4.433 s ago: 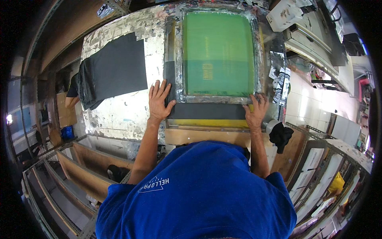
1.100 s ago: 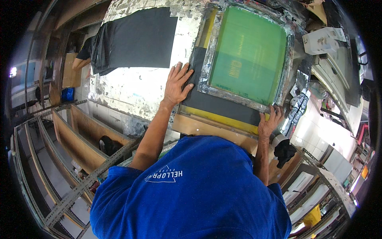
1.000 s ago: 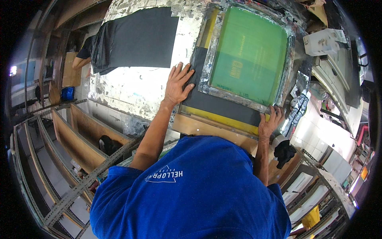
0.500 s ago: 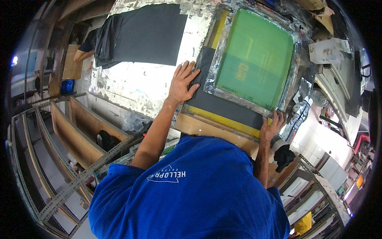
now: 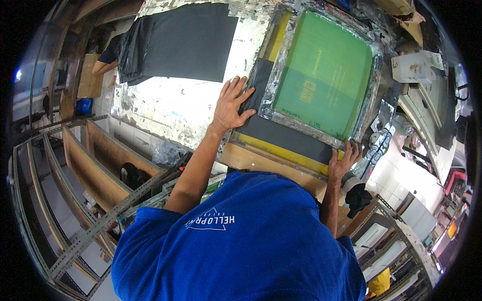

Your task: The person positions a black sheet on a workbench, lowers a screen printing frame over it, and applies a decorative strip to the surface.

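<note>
"How's the right hand (image 5: 345,159)?"

"Nearest the screen (image 5: 326,75), fingers at its near right corner; whether its grip is closed, I can't tell from here."

"And the left hand (image 5: 233,106)?"

"Grip wide, spread at the left edge of the dark sheet (image 5: 286,133), apart from the screen."

"The screen itself?"

"Ahead and left of the right hand, long axis running away, leaning right. Farther left, a black pile (image 5: 181,45) lies on the bench (image 5: 160,113)."

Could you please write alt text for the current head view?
A person's left hand rests at the left edge of a flat black sheet, the right hand at the near right corner of a rectangular green mesh screen; overlapping black sheets lie farther left.
</note>
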`<state>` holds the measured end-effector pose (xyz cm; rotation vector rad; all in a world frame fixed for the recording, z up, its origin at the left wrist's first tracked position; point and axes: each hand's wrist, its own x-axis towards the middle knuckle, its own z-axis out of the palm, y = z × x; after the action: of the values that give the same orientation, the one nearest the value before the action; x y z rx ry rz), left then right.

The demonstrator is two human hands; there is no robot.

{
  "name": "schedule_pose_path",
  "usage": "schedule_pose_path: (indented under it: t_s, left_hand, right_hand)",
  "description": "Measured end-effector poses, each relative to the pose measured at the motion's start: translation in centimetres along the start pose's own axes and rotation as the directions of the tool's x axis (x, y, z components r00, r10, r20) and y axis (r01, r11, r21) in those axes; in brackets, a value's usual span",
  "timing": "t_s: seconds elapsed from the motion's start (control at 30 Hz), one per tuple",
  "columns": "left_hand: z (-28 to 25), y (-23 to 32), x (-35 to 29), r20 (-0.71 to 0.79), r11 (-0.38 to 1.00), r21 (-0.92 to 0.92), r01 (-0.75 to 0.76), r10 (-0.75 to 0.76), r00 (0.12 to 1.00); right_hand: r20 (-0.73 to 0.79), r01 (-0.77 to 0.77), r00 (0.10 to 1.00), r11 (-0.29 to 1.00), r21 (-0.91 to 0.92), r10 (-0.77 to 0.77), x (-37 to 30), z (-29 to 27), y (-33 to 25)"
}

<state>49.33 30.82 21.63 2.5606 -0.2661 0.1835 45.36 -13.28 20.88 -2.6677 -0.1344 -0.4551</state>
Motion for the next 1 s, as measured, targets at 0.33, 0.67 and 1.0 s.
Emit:
schedule_pose_path:
  t_s: [0.33,0.67,1.0]
  left_hand:
    - [-0.02,0.07,0.00,0.005,1.000,0.005,0.011,-0.011,1.000]
    - [-0.02,0.01,0.01,0.004,1.000,-0.009,0.010,-0.010,1.000]
    - [-0.30,-0.14,0.35,-0.089,0.990,-0.141,0.022,-0.035,0.995]
  right_hand:
    - [-0.019,0.030,0.999,0.999,-0.015,-0.030,-0.18,0.24,0.42]
    - [-0.011,0.026,1.000,1.000,0.001,-0.026,-0.20,0.14,0.45]
    - [-0.028,0.018,0.999,1.000,0.010,-0.018,-0.28,0.40,0.51]
